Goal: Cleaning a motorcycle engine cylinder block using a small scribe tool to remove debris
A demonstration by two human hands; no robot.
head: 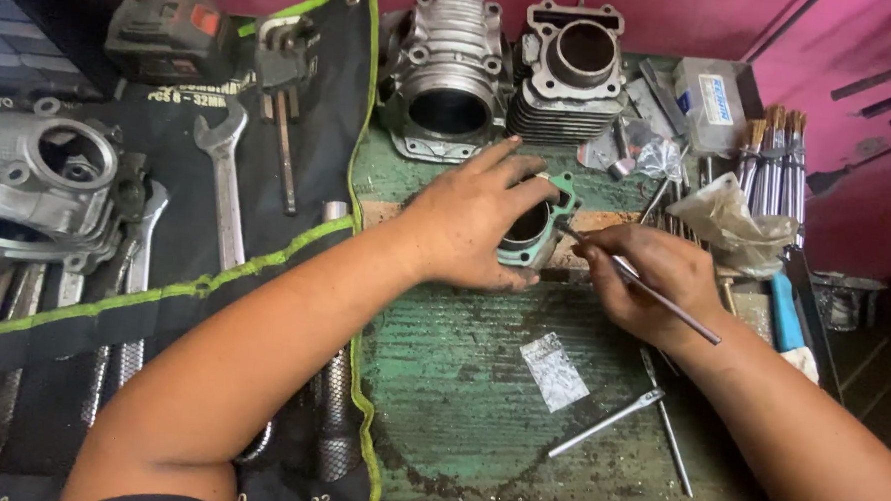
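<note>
Two engine cylinders (pixel 513 73) stand behind the small cylinder (pixel 528 232) (wrenches (pixel 223 186) lie left).

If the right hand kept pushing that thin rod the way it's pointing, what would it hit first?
Probably the small cylinder part with the green gasket, held by the left hand. The rod in the right hand already reaches its rim; contact is unclear.

Even bright light, soft shadows under hands (pixel 476 232), slight wide-angle bend at edges, mostly sharp focus.

probably a motorcycle repair workshop: spanners (pixel 223 186) on a tool roll (pixel 311 124), engine cylinders (pixel 508 73), a worn green bench (pixel 460 381).
</note>
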